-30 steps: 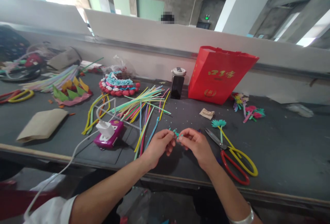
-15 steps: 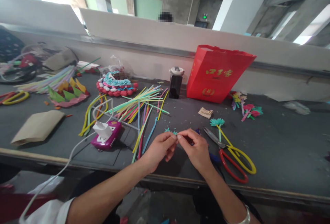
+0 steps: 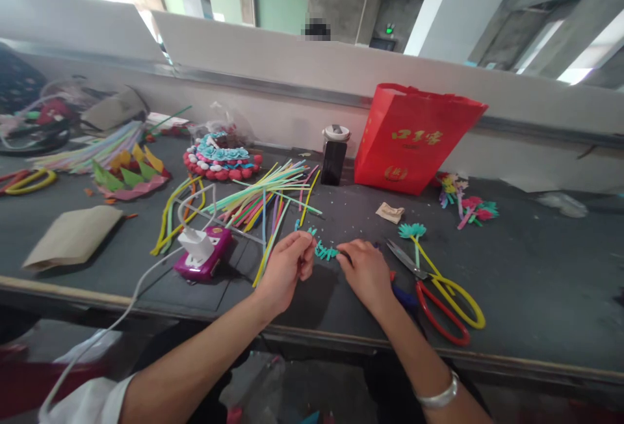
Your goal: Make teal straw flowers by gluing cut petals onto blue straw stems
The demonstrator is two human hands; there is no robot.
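Observation:
My left hand [image 3: 286, 266] pinches one end of a short teal fringed strip [image 3: 324, 252], and my right hand [image 3: 364, 271] pinches its other end. The strip is stretched between the two hands just above the dark table [image 3: 526, 281]. Both hands have their fingers closed on it. Red and yellow handled scissors [image 3: 439, 294] lie just right of my right hand. A finished teal flower on a yellow stem [image 3: 413, 231] rests beside the scissors.
A fan of coloured strips [image 3: 266, 199] lies behind my left hand. A purple power strip with white plug [image 3: 202, 251] sits left. A red bag [image 3: 414, 141], a dark bottle [image 3: 334, 156], a decorated round piece [image 3: 220, 157], brown paper [image 3: 73, 235] and small flowers [image 3: 468, 206] stand around.
My hands have moved apart and lower toward the table, and the teal strip that was bunched between the fingertips now stretches out between them.

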